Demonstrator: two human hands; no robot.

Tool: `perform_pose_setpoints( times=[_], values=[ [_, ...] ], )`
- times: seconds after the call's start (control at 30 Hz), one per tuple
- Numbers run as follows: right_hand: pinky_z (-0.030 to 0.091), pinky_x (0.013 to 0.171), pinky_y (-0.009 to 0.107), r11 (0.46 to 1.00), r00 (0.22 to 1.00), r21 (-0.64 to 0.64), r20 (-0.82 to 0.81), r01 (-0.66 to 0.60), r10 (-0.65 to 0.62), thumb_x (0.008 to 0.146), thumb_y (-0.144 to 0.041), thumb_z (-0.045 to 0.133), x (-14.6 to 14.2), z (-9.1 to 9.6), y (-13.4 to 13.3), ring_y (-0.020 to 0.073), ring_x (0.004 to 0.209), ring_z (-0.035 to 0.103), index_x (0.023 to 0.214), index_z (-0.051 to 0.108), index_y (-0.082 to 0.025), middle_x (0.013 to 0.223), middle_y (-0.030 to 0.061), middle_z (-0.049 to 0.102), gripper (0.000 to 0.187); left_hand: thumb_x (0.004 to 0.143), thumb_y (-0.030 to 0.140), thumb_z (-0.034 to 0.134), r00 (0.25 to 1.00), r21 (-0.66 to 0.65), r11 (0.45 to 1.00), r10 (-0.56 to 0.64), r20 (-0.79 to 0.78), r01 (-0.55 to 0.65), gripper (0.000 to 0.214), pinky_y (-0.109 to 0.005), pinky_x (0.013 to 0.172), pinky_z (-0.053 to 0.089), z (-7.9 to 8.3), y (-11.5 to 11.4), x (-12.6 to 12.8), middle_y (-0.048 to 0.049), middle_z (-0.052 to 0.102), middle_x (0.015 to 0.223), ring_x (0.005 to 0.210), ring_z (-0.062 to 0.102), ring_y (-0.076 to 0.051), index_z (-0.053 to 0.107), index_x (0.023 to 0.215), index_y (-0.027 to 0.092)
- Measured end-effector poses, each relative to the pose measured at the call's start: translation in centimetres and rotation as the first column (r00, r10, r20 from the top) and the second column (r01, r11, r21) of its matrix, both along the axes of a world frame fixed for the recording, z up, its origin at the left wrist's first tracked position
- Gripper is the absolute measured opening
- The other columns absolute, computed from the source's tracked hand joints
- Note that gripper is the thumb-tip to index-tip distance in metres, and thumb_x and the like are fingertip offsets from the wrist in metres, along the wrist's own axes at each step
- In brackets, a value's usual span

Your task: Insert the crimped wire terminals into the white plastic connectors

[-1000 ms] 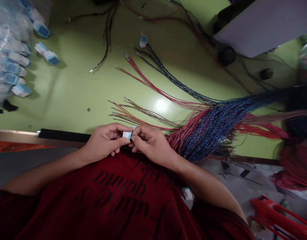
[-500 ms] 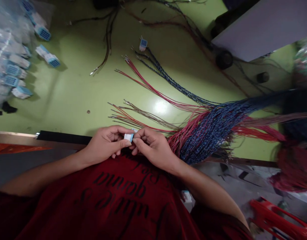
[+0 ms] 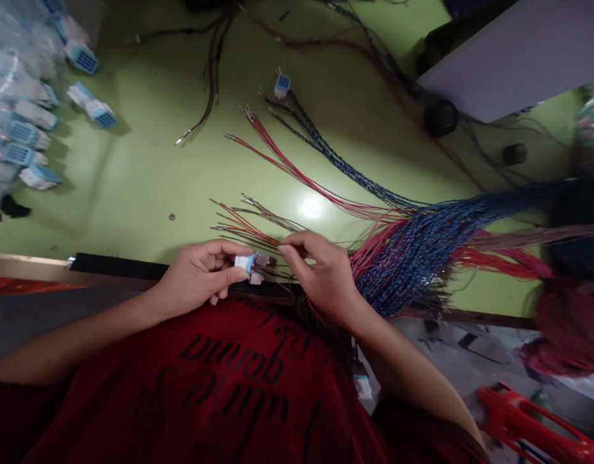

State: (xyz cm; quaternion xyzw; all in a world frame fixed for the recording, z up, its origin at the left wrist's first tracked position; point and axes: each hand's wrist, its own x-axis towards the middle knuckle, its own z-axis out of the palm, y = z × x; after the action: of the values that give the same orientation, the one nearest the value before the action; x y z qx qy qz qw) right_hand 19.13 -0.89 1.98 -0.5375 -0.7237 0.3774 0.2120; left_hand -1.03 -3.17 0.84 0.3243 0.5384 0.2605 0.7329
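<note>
Left hand (image 3: 200, 272): pinching the plug (image 3: 243, 263), apparently part-wired. Right hand (image 3: 323, 277): fingers narrowed, grip unclear. Loose wires (image 3: 247, 223) beyond the right hand: not yet attached.

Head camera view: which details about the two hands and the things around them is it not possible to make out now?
All in the head view:
White-and-blue plastic connector: one end is hidden by the left hand.
Right hand: whether its fingertips grip the thin orange wires is too small to tell.
Long blue-black twisted wires: their far ends fade into darkness at right.
Clear plastic bag: cut off by the left edge.
</note>
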Motion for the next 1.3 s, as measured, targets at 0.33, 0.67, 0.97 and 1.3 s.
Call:
perform_pose_setpoints(
  times=[0.33,0.67,0.97,1.3],
  values=[
    [0.050,0.068,0.029,0.980,0.993,0.159,-0.014,0.118,-0.117,0.083,-0.010,0.054,1.7,0.1,0.2,0.0140,0.072,0.061,0.081,0.061,-0.019,0.077,0.0025,0.066,0.011,0.070,0.022,0.073,0.999,-0.052,0.998,-0.037,0.034,0.039,0.035,-0.012,0.032,0.041,-0.1,0.2,0.0,0.0079,0.055,0.043,0.036,0.047,-0.006,0.066,0.103,0.012],
    [0.039,0.049,0.018,0.962,0.929,-0.268,-0.341,0.054,-0.147,0.083,-0.014,0.058,-0.6,1.9,0.1,0.0053,0.054,0.049,0.074,0.059,-0.016,0.063,-0.0047,0.056,0.009,0.071,0.020,0.070,0.996,-0.057,0.997,-0.039,0.086,0.044,0.030,-0.013,0.031,0.035,0.4,1.3,0.9,0.0099,0.053,0.041,0.031,0.043,-0.004,0.059,0.098,0.013],
    [0.036,0.050,0.020,0.977,0.978,-0.201,-0.175,0.074,-0.111,0.082,-0.015,0.058,-0.3,1.2,0.4,0.0060,0.056,0.046,0.074,0.063,-0.016,0.064,-0.0036,0.057,0.010,0.074,0.017,0.069,0.988,-0.059,0.998,0.021,0.153,-0.012,0.027,-0.013,0.030,0.033,-0.5,1.7,0.7,0.0085,0.056,0.049,0.031,0.042,-0.003,0.059,0.099,0.013],
    [0.042,0.056,0.020,0.981,0.987,-0.193,-0.153,0.008,-0.038,0.081,-0.017,0.055,-0.2,1.1,0.4,0.0074,0.058,0.052,0.069,0.060,-0.017,0.063,-0.0029,0.061,0.014,0.077,0.023,0.070,0.988,-0.023,1.000,0.011,0.154,-0.008,0.028,-0.015,0.031,0.035,-0.5,1.2,0.5,0.0076,0.055,0.050,0.032,0.043,-0.004,0.062,0.102,0.013]
  ],
)
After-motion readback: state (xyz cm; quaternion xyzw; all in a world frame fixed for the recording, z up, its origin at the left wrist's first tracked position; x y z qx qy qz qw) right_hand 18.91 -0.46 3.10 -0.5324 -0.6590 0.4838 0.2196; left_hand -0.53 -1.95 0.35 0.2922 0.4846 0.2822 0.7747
